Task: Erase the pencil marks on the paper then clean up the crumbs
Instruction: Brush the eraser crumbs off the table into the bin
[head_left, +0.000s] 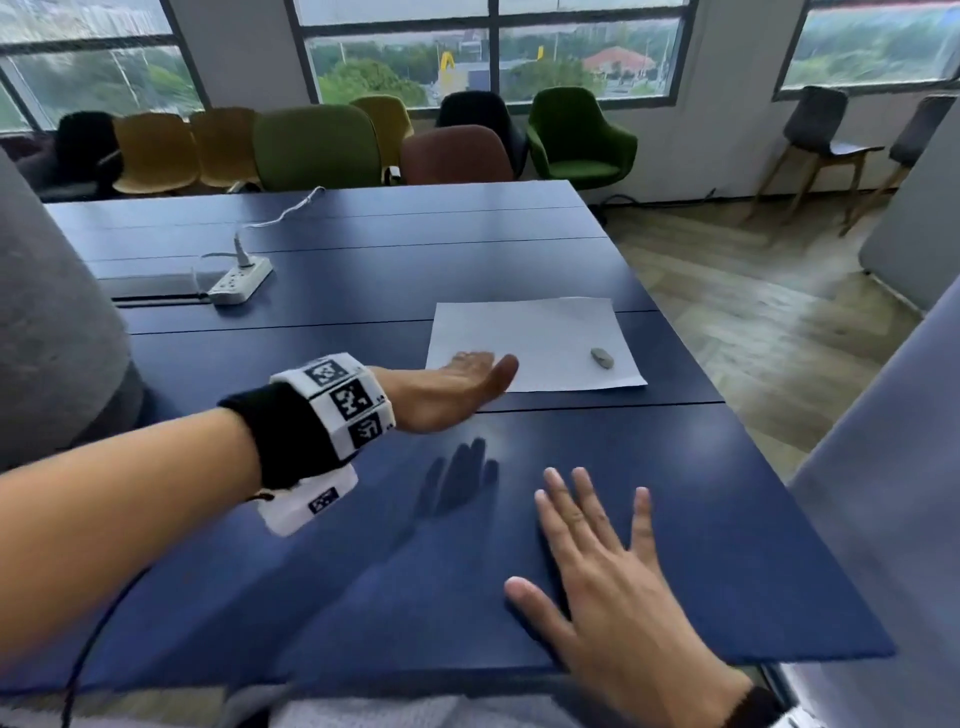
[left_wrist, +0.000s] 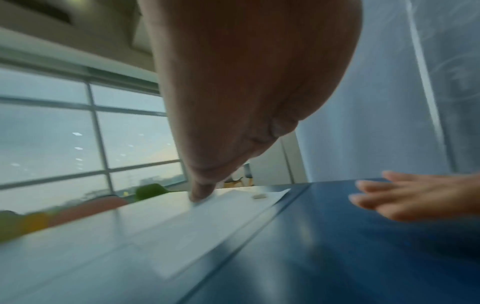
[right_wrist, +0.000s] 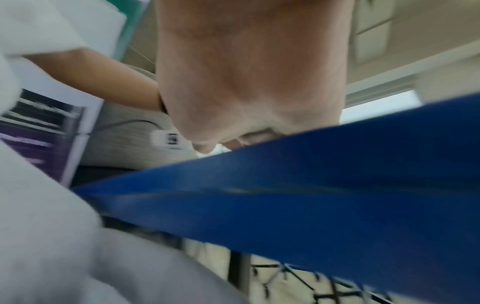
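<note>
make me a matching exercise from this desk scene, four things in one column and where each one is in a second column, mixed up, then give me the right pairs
Things:
1. eraser
2. left hand
3. right hand
4. power strip

Places:
A. near edge of the table, fingers spread, short of the paper
B. far left part of the table, with a white cable plugged in
C. lying on the right part of the paper
D. at the paper's near left corner, fingers on the sheet

Pairs: 1-C, 2-D, 3-A, 4-B
</note>
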